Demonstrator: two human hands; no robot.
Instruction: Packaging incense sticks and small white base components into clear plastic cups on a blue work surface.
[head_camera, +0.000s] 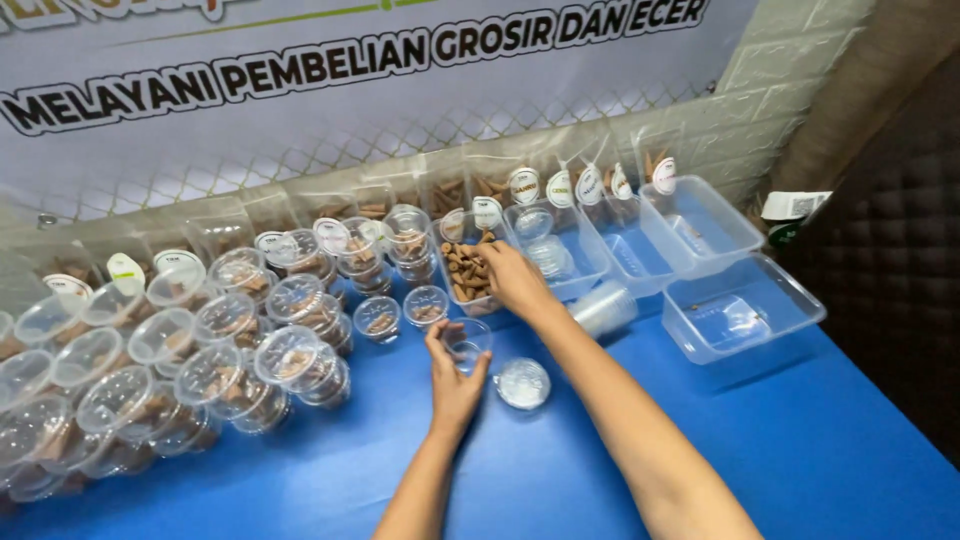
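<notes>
The left hand (455, 385) cups a small clear cup (467, 343) on the blue counter (560, 470), while the right hand (512, 278), just beyond it, closes on brown cones (462, 268) in their tub.

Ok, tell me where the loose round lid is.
In the head view, the lid lies flat on the blue table, just right of the left hand and its small clear cup.

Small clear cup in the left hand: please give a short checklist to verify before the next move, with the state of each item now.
1. Small clear cup upright, held by left hand: ok.
2. Cup empty: looks so, ok.
3. Right hand is at the tub of brown cones: ok.
4. Cones gripped in the fingers: cannot tell.
5. Loose round lid lies beside the cup on the blue table: ok.
</notes>
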